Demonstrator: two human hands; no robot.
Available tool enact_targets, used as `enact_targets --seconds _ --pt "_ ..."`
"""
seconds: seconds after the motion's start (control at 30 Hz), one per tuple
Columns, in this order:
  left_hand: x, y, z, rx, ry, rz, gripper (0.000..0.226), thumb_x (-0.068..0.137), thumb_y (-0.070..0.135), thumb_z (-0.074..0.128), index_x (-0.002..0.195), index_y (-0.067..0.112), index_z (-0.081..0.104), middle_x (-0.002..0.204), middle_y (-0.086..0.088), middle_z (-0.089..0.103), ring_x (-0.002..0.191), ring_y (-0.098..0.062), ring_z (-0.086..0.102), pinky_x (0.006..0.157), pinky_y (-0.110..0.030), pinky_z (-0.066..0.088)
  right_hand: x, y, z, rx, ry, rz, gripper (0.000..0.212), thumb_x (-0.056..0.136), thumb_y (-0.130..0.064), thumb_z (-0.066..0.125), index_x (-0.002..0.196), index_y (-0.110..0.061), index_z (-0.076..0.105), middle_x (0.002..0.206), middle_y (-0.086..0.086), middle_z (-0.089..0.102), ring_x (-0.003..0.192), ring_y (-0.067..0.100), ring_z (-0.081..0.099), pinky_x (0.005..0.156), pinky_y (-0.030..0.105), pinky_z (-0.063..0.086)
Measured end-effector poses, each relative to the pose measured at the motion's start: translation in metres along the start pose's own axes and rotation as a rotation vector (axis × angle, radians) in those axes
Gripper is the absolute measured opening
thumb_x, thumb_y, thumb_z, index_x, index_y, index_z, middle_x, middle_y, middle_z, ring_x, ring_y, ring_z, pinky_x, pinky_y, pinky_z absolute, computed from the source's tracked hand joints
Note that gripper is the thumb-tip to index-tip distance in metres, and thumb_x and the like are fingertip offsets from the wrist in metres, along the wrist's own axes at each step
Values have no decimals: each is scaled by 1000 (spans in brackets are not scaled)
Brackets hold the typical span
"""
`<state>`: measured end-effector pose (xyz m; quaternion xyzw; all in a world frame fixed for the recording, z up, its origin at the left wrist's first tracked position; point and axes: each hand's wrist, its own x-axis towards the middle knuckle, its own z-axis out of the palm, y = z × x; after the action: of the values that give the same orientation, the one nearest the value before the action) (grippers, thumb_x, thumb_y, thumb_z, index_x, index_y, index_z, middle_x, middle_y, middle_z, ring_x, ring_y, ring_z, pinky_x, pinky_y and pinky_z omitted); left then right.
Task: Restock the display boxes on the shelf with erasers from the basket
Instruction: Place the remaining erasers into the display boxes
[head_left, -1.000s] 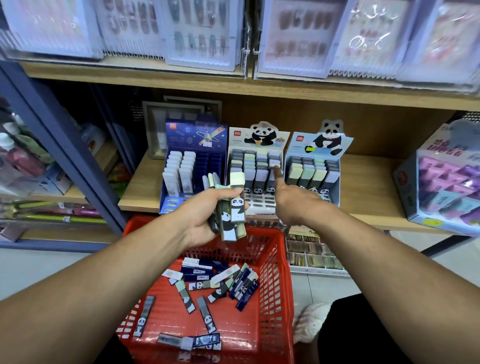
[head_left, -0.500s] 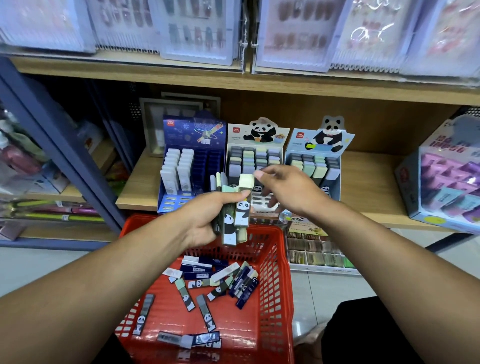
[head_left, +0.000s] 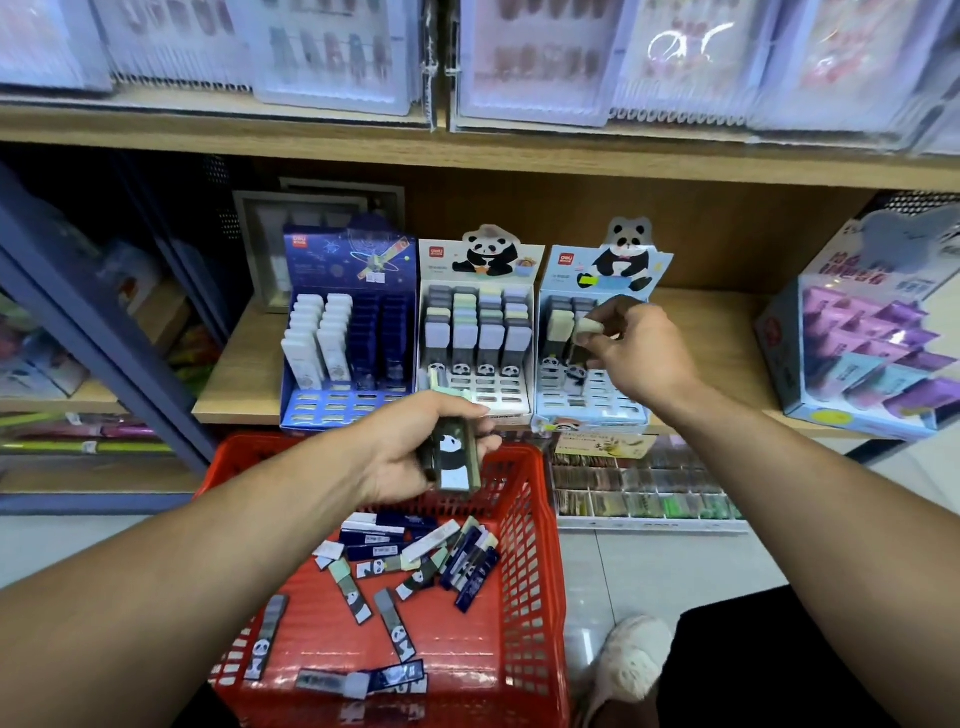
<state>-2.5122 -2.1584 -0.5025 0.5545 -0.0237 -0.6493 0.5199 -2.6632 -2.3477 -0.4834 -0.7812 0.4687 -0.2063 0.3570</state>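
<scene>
Three display boxes stand side by side on the wooden shelf (head_left: 244, 364): a blue box (head_left: 348, 270), a white panda box (head_left: 480, 260) and a light blue panda box (head_left: 558, 265). My right hand (head_left: 639, 353) pinches a pale green panda eraser (head_left: 589, 327) upright over a slot in the light blue box. Over the red basket's rear rim, my left hand (head_left: 410, 447) grips a small bundle of panda erasers (head_left: 454, 457). The red basket (head_left: 535, 597) below holds several loose erasers (head_left: 415, 561).
A purple and blue product box (head_left: 872, 332) sits on the shelf at the right. Packs hang along the upper shelf (head_left: 467, 150). A tray of small items (head_left: 644, 499) lies on the lower level behind the basket. A blue shelf post (head_left: 104, 332) slants at the left.
My right hand drew one eraser from the bundle in my left hand and carried it right to the light blue panda box. My left hand sank slightly with a smaller bundle.
</scene>
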Motion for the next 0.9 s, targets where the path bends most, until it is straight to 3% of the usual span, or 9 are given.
enact_targets --seconds 0.1,0.17,0.23,0.4,0.6,0.73,0.83,0.9 --pt "0 1 2 -3 -32 -10 13 93 1 61 97 -7 69 90 -19 73 71 -22 74 62 -29 63 5 11 4 -56 15 -93 16 94 -6 62 91 -23 62 93 1 73 86 16 71 67 29 58" --pt "1 1 2 7 -50 -13 16 94 1 60 101 -10 70 91 -21 74 71 -21 73 64 -29 63 8 14 8 -62 1 -140 29 91 2 57 86 -27 58 90 -4 73 86 8 69 62 9 48" --pt "2 2 2 19 -55 -9 19 94 2 61 106 -10 71 92 -21 74 71 -20 73 63 -28 63 9 15 11 -102 -15 -158 29 90 3 56 87 -25 58 85 -11 71 81 3 66 55 5 40" --pt "3 3 3 7 -47 7 18 94 4 62 104 -7 73 94 -19 75 72 -19 74 69 -28 63 15 16 9 -123 -61 -198 23 92 4 58 94 -19 61 81 -9 69 64 -9 61 50 7 39" --pt "2 4 1 -48 -11 17 15 92 4 64 102 -6 71 93 -17 75 73 -19 74 70 -29 63 22 15 8 -161 -97 -201 21 92 -1 63 94 -22 64 83 -7 69 64 -2 59 48 14 41" --pt "0 5 -1 -60 9 16 12 92 5 65 99 -4 69 85 -16 74 70 -20 74 69 -31 63 27 7 5 -255 -25 -83 37 92 1 57 108 -28 75 94 -11 73 91 4 67 76 16 49" --pt "-3 6 -3 -80 23 37 11 93 5 64 96 -4 69 85 -16 74 74 -22 74 74 -34 63 24 -9 7 -619 -49 10 32 98 -12 54 120 -31 70 112 -3 71 101 17 66 79 25 50" --pt "-4 7 -4 -90 26 48 10 92 4 64 95 -4 69 85 -15 73 75 -23 75 73 -35 63 14 -21 13 -869 -113 18 40 96 -3 48 125 -25 64 109 4 69 100 26 66 77 31 52"
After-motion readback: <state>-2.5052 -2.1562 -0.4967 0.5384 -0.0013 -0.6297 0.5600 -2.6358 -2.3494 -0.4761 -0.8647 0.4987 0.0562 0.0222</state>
